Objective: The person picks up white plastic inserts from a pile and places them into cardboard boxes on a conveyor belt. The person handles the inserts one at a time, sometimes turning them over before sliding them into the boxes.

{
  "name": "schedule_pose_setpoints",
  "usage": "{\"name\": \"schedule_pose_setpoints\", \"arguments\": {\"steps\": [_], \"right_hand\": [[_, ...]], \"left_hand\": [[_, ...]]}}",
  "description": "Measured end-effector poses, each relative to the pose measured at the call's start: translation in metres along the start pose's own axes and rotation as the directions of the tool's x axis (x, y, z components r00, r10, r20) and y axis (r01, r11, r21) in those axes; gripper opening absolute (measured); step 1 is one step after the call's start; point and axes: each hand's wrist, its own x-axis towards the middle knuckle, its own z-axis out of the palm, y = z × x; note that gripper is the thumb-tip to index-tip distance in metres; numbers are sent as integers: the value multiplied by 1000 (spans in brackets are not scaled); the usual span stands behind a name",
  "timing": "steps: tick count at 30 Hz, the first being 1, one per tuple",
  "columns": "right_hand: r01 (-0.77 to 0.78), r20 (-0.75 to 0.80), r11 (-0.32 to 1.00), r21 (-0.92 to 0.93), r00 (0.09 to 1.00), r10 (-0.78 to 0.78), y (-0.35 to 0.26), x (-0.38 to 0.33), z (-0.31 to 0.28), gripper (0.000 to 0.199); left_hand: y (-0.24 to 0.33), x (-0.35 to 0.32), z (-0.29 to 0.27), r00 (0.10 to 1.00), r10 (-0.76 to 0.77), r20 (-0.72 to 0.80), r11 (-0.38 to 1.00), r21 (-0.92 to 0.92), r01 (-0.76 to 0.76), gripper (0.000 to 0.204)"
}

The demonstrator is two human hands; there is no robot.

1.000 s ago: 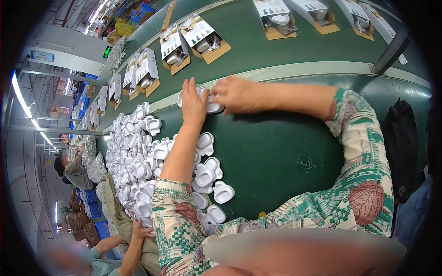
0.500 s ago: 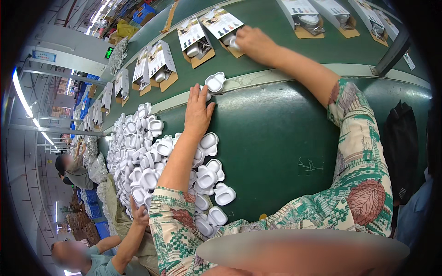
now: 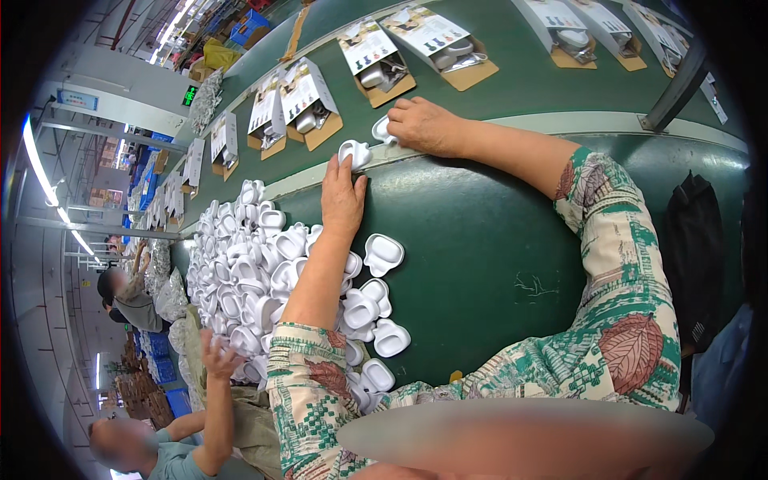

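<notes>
Along the pale rail at the belt's near edge, my right hand (image 3: 424,126) has its fingers closed on the edge of a white plastic dish-like piece (image 3: 382,130). Just left of it, my left hand (image 3: 342,196) lies with fingers stretched out, their tips touching a second white piece (image 3: 354,154) with a rounded recess. Under and beside my left forearm spreads a big heap of similar white pieces (image 3: 244,272). One loose white piece (image 3: 384,253) lies apart on the green table. Past my right hand, an open printed box (image 3: 428,34) holds a white piece and a bagged part.
More open boxes (image 3: 302,94) stand in a row on the green belt (image 3: 512,96). A dark metal post (image 3: 676,90) rises at the right. A co-worker's hand (image 3: 220,356) is beside the heap at the lower left. A dark bag (image 3: 696,256) hangs at the far right.
My right hand has come back from a box to the white piece on the rail. The boxes have shifted right along the belt. The co-worker's hand has lifted off the heap.
</notes>
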Motion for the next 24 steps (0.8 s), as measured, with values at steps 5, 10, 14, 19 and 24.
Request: {"name": "schedule_pose_setpoints", "arguments": {"steps": [5,10,14,19,24], "right_hand": [[-13,-104,998,-59,995,7,13,-1,-1,17],[-242,-154,919,-311,967,202,65,1,-10,11],[-459,-321,823,-334,876,359,102,0,-15,9],[-469,-395,801,-372,861,321,95,-1,-18,8],[-591,-350,688,-422,806,477,114,-15,-30,10]], "left_hand": [[-3,0,-4,999,23,-39,1000,21,-22,45],[3,2,-3,998,17,-58,1000,2,-17,40],[3,5,1,995,66,-80,998,-6,-67,35],[3,14,-1,986,150,-72,987,65,-145,27],[23,32,8,950,284,-126,956,116,-270,20]]}}
